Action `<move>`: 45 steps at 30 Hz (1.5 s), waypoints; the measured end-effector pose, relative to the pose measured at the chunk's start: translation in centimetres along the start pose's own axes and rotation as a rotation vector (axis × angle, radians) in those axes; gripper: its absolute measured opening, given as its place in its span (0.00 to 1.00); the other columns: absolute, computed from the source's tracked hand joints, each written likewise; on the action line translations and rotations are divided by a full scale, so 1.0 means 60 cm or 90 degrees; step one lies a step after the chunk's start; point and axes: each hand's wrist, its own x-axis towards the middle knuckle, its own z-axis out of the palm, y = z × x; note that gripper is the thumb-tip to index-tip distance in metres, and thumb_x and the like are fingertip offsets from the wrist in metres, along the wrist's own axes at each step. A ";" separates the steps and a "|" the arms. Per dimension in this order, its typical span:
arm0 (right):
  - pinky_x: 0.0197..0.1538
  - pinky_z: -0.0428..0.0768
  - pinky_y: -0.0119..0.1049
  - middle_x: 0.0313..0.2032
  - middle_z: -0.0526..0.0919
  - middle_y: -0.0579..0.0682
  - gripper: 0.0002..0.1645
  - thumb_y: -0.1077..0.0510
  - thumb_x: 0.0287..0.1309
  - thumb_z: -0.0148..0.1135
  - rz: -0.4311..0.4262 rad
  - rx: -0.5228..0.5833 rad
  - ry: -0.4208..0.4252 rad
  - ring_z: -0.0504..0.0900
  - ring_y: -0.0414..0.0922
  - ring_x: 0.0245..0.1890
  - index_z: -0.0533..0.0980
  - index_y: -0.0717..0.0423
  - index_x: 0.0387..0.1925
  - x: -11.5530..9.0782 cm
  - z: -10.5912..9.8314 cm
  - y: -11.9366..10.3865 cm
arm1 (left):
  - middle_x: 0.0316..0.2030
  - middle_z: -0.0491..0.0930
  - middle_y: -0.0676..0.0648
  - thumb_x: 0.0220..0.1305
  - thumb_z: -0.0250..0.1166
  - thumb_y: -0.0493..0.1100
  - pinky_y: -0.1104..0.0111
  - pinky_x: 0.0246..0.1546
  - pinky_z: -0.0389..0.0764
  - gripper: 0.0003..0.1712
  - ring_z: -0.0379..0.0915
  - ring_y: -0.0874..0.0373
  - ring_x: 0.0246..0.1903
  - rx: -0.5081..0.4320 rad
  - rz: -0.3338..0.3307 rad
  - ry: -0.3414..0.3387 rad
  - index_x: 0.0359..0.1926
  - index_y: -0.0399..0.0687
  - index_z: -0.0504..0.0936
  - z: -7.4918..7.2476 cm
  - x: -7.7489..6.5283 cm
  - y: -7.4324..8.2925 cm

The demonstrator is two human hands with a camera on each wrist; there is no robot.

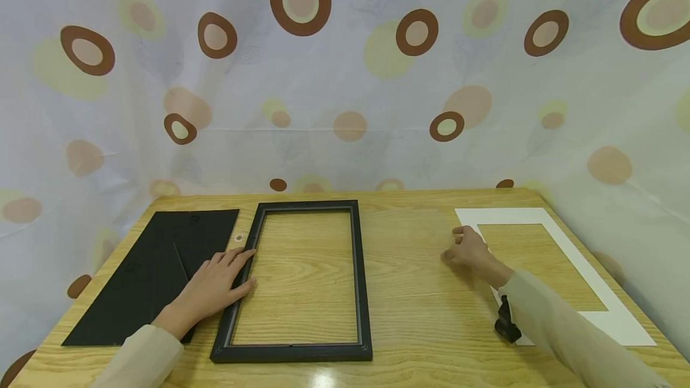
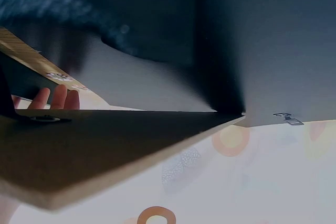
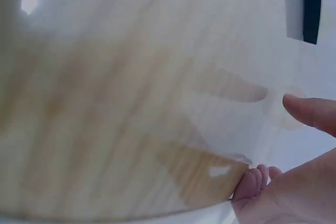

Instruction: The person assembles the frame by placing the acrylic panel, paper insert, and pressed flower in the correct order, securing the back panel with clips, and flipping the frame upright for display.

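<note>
My left hand [image 1: 215, 280] rests its extended fingers on the left rail of a black picture frame [image 1: 363, 286]. Beneath that wrist lies a black backing board [image 1: 135, 274]; the left wrist view shows its dark surface up close, a metal hanger [image 2: 289, 118] and my fingertips [image 2: 59, 98] beyond. My right hand [image 1: 474, 254] holds the right edge of a clear sheet [image 1: 409, 268] with curled fingers. In the right wrist view the thumb [image 3: 310, 113] stands a little off the glossy sheet [image 3: 121, 87], which mirrors it. A white mat [image 1: 620, 323] with a rectangular window lies under the right forearm.
Everything lies on a wood-grain table [image 1: 302, 280]. A patterned curtain [image 1: 350, 76] rises behind its far edge and along both sides. A small round sticker [image 1: 239, 238] sits between board and frame. Something black [image 1: 507, 321] hangs at the right wrist.
</note>
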 end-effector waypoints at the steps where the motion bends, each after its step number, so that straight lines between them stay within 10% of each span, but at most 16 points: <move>1: 0.59 0.60 0.62 0.60 0.55 0.77 0.46 0.65 0.48 0.62 -0.004 -0.026 0.009 0.55 0.72 0.58 0.48 0.75 0.63 -0.001 0.001 0.000 | 0.60 0.67 0.40 0.60 0.56 0.61 0.46 0.47 0.68 0.35 0.66 0.41 0.53 0.000 0.001 0.001 0.65 0.50 0.64 0.000 0.000 0.000; 7: 0.58 0.58 0.64 0.59 0.55 0.77 0.47 0.62 0.48 0.65 -0.055 -0.091 0.011 0.53 0.73 0.57 0.49 0.75 0.62 -0.013 0.004 0.001 | 0.60 0.67 0.40 0.61 0.55 0.61 0.44 0.47 0.68 0.36 0.66 0.40 0.53 -0.001 0.005 0.003 0.65 0.50 0.64 -0.001 0.001 0.000; 20: 0.62 0.52 0.63 0.64 0.45 0.75 0.42 0.67 0.56 0.52 -0.074 0.131 -0.067 0.44 0.70 0.64 0.41 0.71 0.66 -0.011 -0.011 0.014 | 0.60 0.66 0.39 0.61 0.55 0.61 0.44 0.47 0.68 0.36 0.66 0.40 0.53 -0.008 0.002 -0.003 0.65 0.50 0.63 -0.001 0.001 -0.001; 45: 0.47 0.65 0.39 0.62 0.53 0.71 0.38 0.68 0.59 0.45 -0.046 0.201 -0.041 0.58 0.63 0.61 0.42 0.69 0.67 0.000 -0.023 0.013 | 0.60 0.66 0.39 0.60 0.56 0.60 0.45 0.46 0.69 0.36 0.67 0.40 0.53 -0.009 0.001 -0.001 0.65 0.49 0.63 0.001 0.000 0.000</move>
